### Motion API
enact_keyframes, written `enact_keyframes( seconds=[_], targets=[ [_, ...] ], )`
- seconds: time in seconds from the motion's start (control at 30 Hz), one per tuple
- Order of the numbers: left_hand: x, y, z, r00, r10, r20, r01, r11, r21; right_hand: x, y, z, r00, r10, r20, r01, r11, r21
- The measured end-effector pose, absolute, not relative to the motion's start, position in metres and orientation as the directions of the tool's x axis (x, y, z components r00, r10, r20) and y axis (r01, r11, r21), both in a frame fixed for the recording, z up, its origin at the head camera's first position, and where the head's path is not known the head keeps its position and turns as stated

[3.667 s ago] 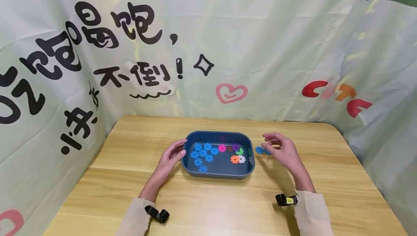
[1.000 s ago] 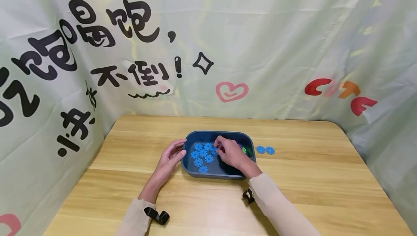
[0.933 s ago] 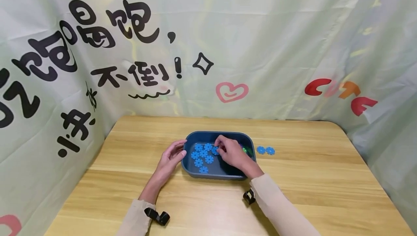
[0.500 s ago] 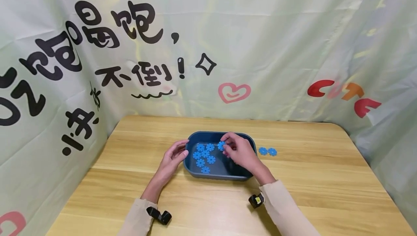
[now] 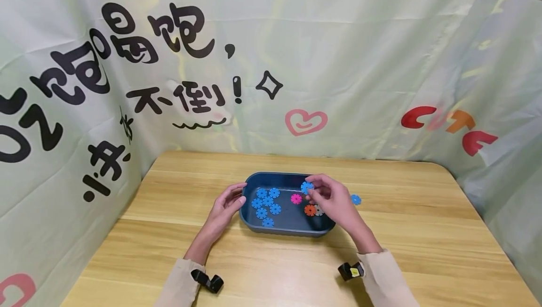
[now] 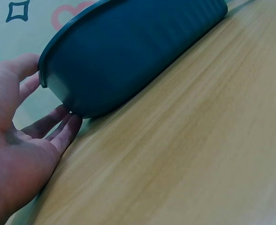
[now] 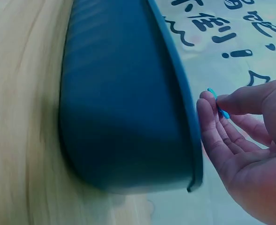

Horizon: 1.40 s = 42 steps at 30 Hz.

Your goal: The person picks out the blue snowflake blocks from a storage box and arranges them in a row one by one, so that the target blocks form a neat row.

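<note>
A dark blue tray [image 5: 288,230] stands on the table. My left hand [image 5: 224,205] touches its left end; in the left wrist view, fingertips [image 6: 73,123] rest against the outside wall, low down and at the rim. Between thumb and fingers, my right hand [image 5: 336,203] pinches a blue snowflake building disc [image 5: 306,187], raised over the tray's right part and seen edge-on in the right wrist view. Several blue discs [image 5: 267,201] lie in the tray's left half. A pink disc [image 5: 296,198], an orange disc [image 5: 310,210] and a white disc [image 5: 319,210] lie near the right hand, which covers others.
One blue disc [image 5: 356,199] shows on the wooden table [image 5: 271,269] right of the tray, partly beside the right hand. A printed curtain [image 5: 347,62] hangs behind and at both sides of the table.
The right hand put two blue discs' side of the table behind, reached into the tray, took a blue disc and has lifted it rightward. The left hand stays at the tray's end.
</note>
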State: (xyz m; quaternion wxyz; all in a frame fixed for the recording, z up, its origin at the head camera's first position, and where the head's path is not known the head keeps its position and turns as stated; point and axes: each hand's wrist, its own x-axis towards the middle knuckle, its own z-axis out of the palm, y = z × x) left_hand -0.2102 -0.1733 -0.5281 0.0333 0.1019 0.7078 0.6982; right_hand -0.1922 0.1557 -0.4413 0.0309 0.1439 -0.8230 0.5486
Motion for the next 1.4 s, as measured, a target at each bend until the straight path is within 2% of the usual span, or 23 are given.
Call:
enact_keyframes(
  seconds=[0.5, 0.9, 1.4],
  targets=[
    [-0.210, -0.171, -0.529, -0.975, 0.198, 0.104, 0.109, 0.013, 0.994, -0.178, 0.197, -0.438, -0.965, -0.108, 0.240, -0.262, 0.477, -0.839],
    [-0.210, -0.173, -0.528, -0.973, 0.199, 0.120, 0.126, 0.018, 0.992, -0.179, 0.226, -0.438, -0.957, -0.061, 0.285, -0.276, 0.507, -0.817],
    [-0.210, -0.175, -0.530, -0.971, 0.201, 0.125, 0.129, 0.003, 0.992, -0.183, 0.254, -0.451, -0.963, 0.005, 0.270, -0.220, 0.564, -0.796]
  ],
)
